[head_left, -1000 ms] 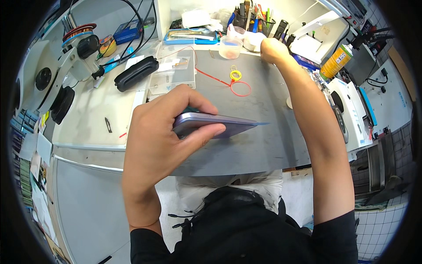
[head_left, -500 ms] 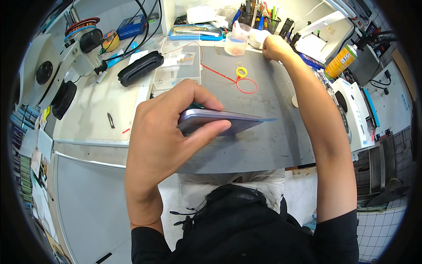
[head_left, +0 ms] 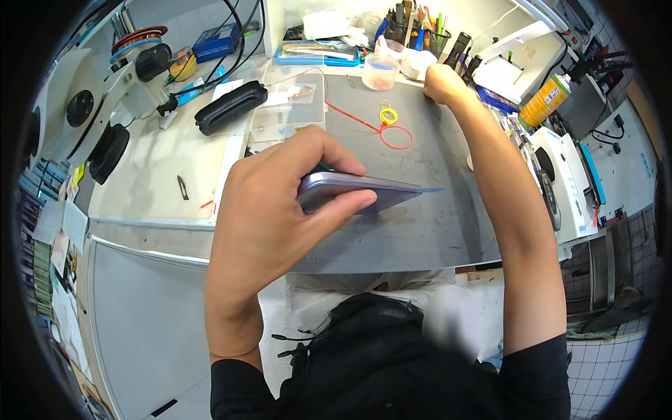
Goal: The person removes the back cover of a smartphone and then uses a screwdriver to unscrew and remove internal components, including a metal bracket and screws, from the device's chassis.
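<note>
A thin purple smartphone (head_left: pixel 399 201) is held edge-up above the grey mat. My left hand (head_left: pixel 262 199) grips its left end, thumb on the near face and fingers on the far side. From the phone's right end sticks a thin blue sliver (head_left: pixel 432 190), perhaps a pick or film. Far off at the back, my right hand (head_left: pixel 446 85) is closed and low over the mat, beside a white rounded item (head_left: pixel 417 63) and a clear plastic cup (head_left: pixel 380 73). Its fingertips are hidden, so whatever it holds does not show.
On the grey mat (head_left: pixel 420 245) lie a red cord loop (head_left: pixel 397 138) and a yellow ring (head_left: pixel 387 115). A microscope (head_left: pixel 105 112), black case (head_left: pixel 231 107) and small blade (head_left: pixel 183 187) are at left. A pen holder (head_left: pixel 437 42) and yellow spray can (head_left: pixel 544 100) stand at the back right.
The view has shifted slightly, so most things sit a little further right. My left hand still grips the phone; my right hand stays closed at the back.
</note>
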`<action>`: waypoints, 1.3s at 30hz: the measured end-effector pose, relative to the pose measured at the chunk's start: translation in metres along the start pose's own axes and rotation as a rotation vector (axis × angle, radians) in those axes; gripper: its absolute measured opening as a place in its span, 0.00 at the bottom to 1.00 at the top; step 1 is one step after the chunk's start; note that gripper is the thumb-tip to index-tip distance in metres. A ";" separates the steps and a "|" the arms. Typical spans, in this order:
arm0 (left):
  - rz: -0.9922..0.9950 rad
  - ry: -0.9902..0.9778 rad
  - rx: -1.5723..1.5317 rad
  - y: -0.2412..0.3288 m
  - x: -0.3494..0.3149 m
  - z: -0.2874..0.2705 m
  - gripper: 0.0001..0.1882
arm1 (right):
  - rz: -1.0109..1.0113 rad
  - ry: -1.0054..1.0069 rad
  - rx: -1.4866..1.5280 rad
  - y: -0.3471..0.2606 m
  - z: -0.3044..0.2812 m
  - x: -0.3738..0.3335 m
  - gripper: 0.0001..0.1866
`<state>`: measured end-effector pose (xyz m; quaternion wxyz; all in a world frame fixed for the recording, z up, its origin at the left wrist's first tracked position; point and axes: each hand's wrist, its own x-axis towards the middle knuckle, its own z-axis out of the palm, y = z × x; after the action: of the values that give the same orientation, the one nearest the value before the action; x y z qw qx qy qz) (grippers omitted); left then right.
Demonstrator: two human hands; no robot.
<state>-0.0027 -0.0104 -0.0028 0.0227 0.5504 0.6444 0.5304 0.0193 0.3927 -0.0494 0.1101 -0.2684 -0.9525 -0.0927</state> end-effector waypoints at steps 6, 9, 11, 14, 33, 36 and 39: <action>-0.009 -0.017 -0.021 -0.001 0.003 0.003 0.14 | 0.019 -0.107 -0.139 0.051 0.034 0.014 0.10; 0.014 -0.018 -0.016 -0.004 0.004 0.004 0.14 | 0.040 -0.307 -0.201 0.052 0.022 0.016 0.10; -0.015 0.006 0.016 -0.004 -0.004 -0.004 0.14 | -0.032 -0.414 -0.098 -0.033 -0.049 -0.002 0.12; 0.006 -0.009 0.024 -0.004 -0.006 -0.003 0.14 | -0.177 -0.238 0.311 -0.070 -0.079 -0.012 0.12; -0.161 -0.098 -0.050 -0.025 0.037 -0.012 0.13 | -0.480 0.146 0.523 -0.130 -0.097 -0.042 0.18; -0.161 -0.186 -0.046 -0.024 0.051 -0.010 0.13 | -0.492 0.112 0.746 -0.081 -0.118 -0.105 0.16; -0.044 -0.246 -0.007 -0.023 0.069 0.001 0.12 | -0.529 -0.011 0.641 -0.048 -0.123 -0.175 0.20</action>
<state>-0.0450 0.0451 0.0183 0.1151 0.5971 0.6468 0.4603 0.1591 0.2379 0.0177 0.1552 0.0332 -0.9698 0.1852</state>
